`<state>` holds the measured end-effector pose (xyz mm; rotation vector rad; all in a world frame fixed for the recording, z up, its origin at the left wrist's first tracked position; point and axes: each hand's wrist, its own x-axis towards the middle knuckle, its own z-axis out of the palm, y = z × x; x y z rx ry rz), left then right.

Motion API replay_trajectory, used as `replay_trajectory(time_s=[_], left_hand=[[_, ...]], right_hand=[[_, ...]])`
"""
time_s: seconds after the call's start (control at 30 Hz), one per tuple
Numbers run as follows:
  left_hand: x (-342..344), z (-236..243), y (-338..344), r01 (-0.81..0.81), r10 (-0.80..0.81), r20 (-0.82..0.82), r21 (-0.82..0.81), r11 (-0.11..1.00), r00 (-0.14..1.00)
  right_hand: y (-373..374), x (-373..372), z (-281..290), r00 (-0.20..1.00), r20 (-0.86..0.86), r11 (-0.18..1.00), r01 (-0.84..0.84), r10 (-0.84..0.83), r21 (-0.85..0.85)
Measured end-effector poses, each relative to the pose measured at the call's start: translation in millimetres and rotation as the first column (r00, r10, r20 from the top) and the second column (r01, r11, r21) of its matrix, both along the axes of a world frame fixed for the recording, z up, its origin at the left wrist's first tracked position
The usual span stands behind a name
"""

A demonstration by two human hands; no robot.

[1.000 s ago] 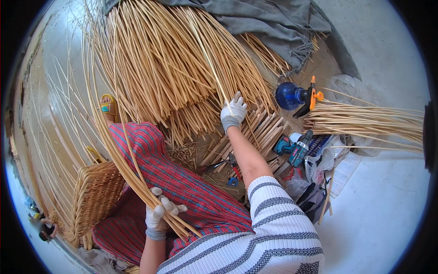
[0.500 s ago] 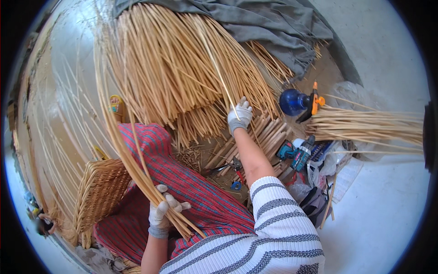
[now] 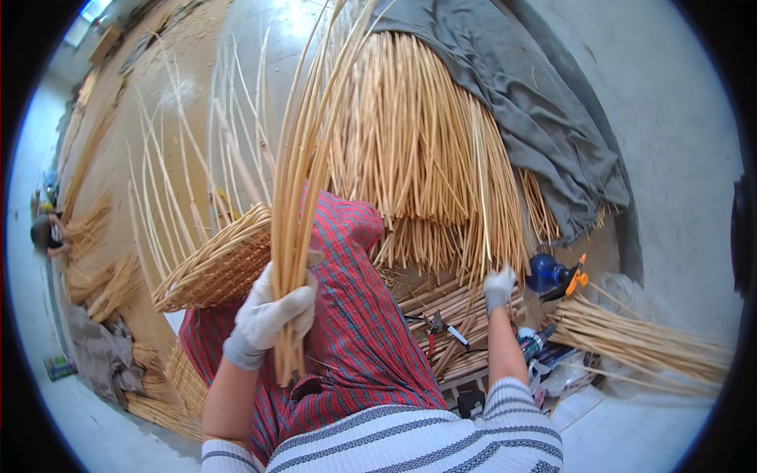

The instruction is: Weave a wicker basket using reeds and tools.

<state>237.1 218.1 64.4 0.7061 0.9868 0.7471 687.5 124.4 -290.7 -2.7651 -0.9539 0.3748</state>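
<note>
My gloved left hand (image 3: 266,319) grips a bundle of long pale rods (image 3: 303,193), held nearly upright in front of me. My gloved right hand (image 3: 499,288) is at the bottom of the big rod pile (image 3: 426,134), its fingers curled; what is in them is too small to make out. Left of the held bundle, a woven basket piece (image 3: 213,268) with long upright stakes leans by my red checked cloth-covered legs (image 3: 355,315). Short sticks (image 3: 441,299) and red-handled pruners (image 3: 436,331) lie below the pile.
A grey cloth (image 3: 536,142) drapes over the pile. At right are a blue spray bottle (image 3: 544,273), a drill (image 3: 532,343), plastic bags and a loose rod bundle (image 3: 631,339). Another person (image 3: 47,235) is at the far left among rod bundles (image 3: 110,288) against the wall.
My view has turned, so the pile sits farther right. My left hand has lifted the bundle more upright; my right hand, still at the pile, has shifted toward its right end.
</note>
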Motion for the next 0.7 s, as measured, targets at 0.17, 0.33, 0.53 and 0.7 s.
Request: replay_trajectory(time_s=[0.17,0.33,0.53,0.7], left_hand=[[-66.9,55.9,-43.5,0.096,-0.085,-0.241,0.037,0.995,0.967],[-109.1,62.9,-123.2,0.143,-0.139,-0.465,-0.027,0.989,0.874],[-184.9,46.5,-249.7,0.422,-0.451,-0.543,-0.186,0.887,0.709],[-223.9,48.0,-270.5,0.697,-0.724,-0.634,-0.389,0.602,0.272]], right_hand=[[-1.3,-125.3,120.6,0.807,-0.508,0.832,0.037,0.302,0.553],[12.6,-269.3,312.2,0.073,0.282,-0.185,-0.594,0.957,0.783],[-12.5,-381.7,387.8,-0.315,0.638,-0.707,-0.411,0.702,0.575],[-43.4,-393.4,318.5,-0.586,-0.222,-0.532,-0.806,0.779,0.259]])
